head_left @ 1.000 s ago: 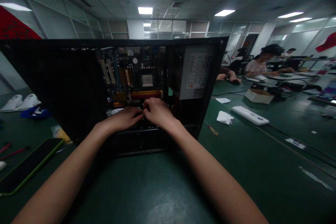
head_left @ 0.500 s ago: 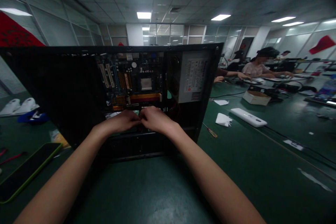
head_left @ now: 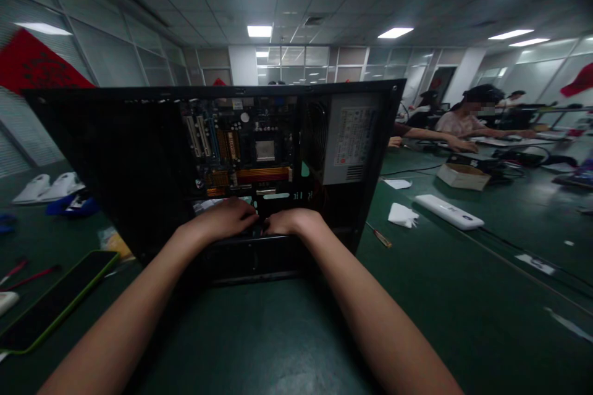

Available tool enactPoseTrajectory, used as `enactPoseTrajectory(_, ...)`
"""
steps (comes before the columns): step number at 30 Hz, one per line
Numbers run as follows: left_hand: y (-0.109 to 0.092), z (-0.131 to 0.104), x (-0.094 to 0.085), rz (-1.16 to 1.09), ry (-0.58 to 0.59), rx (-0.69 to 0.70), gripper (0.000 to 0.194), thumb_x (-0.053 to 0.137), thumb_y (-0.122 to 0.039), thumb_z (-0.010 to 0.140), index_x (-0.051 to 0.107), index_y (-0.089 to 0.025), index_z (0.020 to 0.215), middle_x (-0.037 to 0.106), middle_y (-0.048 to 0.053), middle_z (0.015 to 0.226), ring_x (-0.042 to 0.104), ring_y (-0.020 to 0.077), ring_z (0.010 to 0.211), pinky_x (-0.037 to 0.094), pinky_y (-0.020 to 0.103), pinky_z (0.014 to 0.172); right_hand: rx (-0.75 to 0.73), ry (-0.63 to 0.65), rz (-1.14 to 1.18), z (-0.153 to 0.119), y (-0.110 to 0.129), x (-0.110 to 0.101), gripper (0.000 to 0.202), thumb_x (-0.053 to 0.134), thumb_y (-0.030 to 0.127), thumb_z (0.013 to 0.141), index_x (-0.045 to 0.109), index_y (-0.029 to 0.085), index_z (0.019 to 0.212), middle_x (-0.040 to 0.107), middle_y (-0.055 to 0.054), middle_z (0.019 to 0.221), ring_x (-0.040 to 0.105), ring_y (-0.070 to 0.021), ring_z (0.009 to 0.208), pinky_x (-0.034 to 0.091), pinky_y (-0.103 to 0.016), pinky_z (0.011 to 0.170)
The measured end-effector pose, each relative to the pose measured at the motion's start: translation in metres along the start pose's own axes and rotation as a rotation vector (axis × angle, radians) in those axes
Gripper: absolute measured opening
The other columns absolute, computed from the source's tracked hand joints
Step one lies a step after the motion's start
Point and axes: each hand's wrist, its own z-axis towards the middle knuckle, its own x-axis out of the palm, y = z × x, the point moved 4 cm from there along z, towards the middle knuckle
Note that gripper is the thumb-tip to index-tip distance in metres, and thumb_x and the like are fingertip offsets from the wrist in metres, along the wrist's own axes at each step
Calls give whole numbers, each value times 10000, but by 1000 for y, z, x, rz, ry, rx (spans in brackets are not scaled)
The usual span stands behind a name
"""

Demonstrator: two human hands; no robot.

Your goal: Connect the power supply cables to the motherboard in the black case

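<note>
A black open computer case (head_left: 250, 90) stands on the green table in front of me. Inside it I see a motherboard (head_left: 273, 117) with a square silver processor (head_left: 265, 150), and a silver power supply (head_left: 354, 136) at upper right. Both hands reach into the bottom of the case, just behind its lower rail. My left hand (head_left: 231, 217) has its fingers curled down at a small dark part I cannot make out. Close on the other side of that part is my right hand (head_left: 291, 221), fingers bent and closed, their tips partly hidden.
A screwdriver (head_left: 382, 237), crumpled white paper (head_left: 402, 215) and a white power strip (head_left: 448, 212) lie to the right, with a cardboard box (head_left: 463, 177) beyond. On the left are a phone (head_left: 58, 299) and a blue item (head_left: 71, 202). Other people work farther right.
My hands, which were together, have moved slightly apart, and the right one sits lower near the rail. The view has shifted a little left. A co-worker's arm reaches farther right.
</note>
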Motion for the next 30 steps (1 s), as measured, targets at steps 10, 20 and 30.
enactPoseTrajectory(10,4,2,1,-11,-34,28,323,449,-357,977,740,-219,998,759,84,986,699,240,906,497,323,810,-43,-112,-5,-4,1,-2,418,547,365,929,731,119,1212,722,-173,1210,699,-299,1070,528,-334,843)
enactPoseTrajectory(20,15,2,-8,-108,-292,-92,455,469,-288,934,549,-231,1378,711,110,1240,693,274,1084,516,360,890,25,-912,54,-32,9,-28,328,464,272,944,774,237,1046,777,-79,1048,712,-236,995,494,-294,847)
enactPoseTrajectory(30,6,-4,-34,-129,-571,-84,379,432,-282,973,663,-213,1265,705,92,1275,644,282,1199,487,393,1027,-96,-1023,179,-39,10,-29,374,491,255,940,633,233,1285,754,-56,1138,691,-229,1069,489,-288,917)
